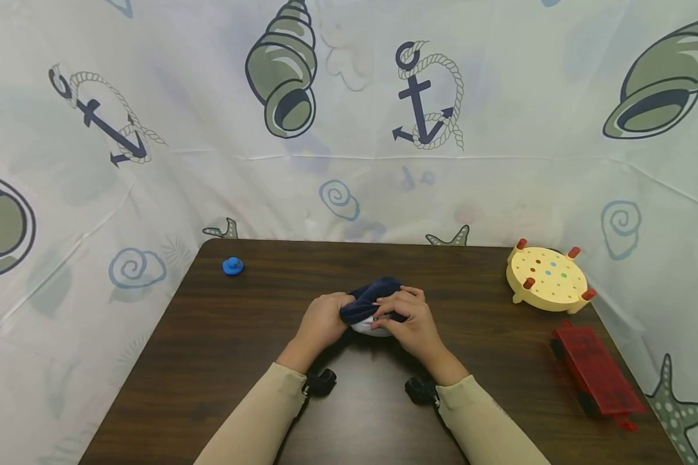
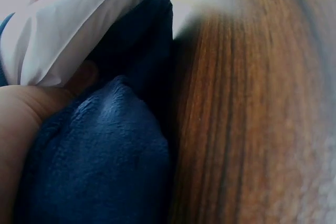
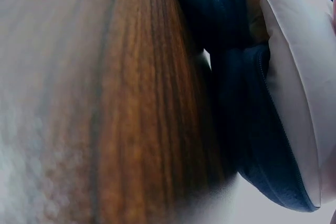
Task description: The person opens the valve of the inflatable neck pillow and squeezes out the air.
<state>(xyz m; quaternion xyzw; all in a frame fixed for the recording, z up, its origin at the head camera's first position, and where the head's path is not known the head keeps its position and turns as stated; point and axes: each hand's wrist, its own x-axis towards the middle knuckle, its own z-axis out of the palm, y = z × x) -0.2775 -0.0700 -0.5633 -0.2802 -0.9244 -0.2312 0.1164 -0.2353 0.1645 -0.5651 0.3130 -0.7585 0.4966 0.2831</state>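
Note:
A navy plush zip cover (image 1: 378, 290) is bunched over the middle of the table, with a smooth white inner piece (image 1: 363, 327) showing in its opening. My left hand (image 1: 324, 321) grips the cover's left end, its thumb tucked under the white piece in the left wrist view. From the right, my right hand (image 1: 410, 323) pinches the white piece at the opening with thumb and fingertips. The zip's teeth (image 3: 275, 124) run along the opening's edge in the right wrist view. Folds of navy cloth hide part of the left fingers.
On the dark wooden table (image 1: 221, 361), a small blue toy (image 1: 232, 265) sits at the back left. A yellow round toy (image 1: 548, 276) with coloured dots and red pegs stands at the back right. Nearer on that side is a translucent red wagon (image 1: 599, 368). A printed curtain (image 1: 372, 116) hangs behind.

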